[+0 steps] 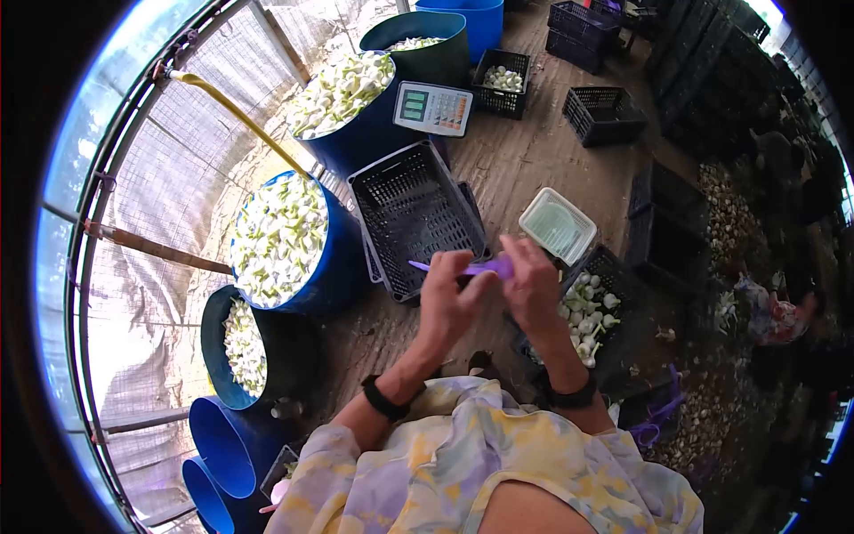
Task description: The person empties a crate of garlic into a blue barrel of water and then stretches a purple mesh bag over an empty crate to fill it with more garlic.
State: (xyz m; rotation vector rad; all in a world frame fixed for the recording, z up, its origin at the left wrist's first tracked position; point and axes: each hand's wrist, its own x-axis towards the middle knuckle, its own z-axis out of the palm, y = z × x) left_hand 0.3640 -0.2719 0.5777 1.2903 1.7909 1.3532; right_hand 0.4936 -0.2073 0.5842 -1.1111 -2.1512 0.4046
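Note:
Held in front of me is a thin purple strip [485, 267], bunched at its right part, with a pointed end sticking out to the left. My left hand [447, 301] has its fingers closed on it. Close by, my right hand [532, 287] pinches the bunched part. Whether it is netting or plastic film I cannot make out. Below and left of the hands is a black plastic crate [414, 191] on the weighing scale, whose display panel [433, 109] is lit. A white tub [559, 225] stands just beyond my right hand, and a crate of garlic bulbs [589, 316] is beside that wrist.
Blue barrels full of garlic [283, 240] line the left wall, with a yellow pipe [236, 111] above. Further crates [605, 116] stand ahead. On the right, purple strands [660, 418] lie near loose garlic [729, 214], and a person's hand [809, 304] shows dimly.

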